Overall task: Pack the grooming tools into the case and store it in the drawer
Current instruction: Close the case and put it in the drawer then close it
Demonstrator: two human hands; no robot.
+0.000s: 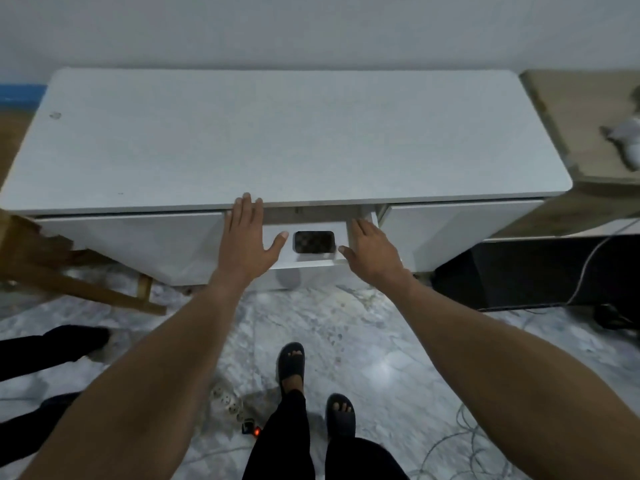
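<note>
Last step, I reckon: the case (pixel 314 241), dark and checkered, lies in the drawer (pixel 308 259), which is partly out under the cabinet top (pixel 277 140). Left hand (pixel 244 242) & right hand (pixel 372 252) rest flat on the drawer front, fingers straight, gripping nothing. Next prob. an even push w/ both palms.

Head camera, looking steeply down at cabinet (pixel 277 140), close.

Both bare forearms reach forward, nearly straight. The left hand (pixel 247 237) lies palm-down, its fingers (pixel 246 204) straight and together, thumb spread. The right hand (pixel 372 249) is flat too, fingers extended, thumb out.
</note>
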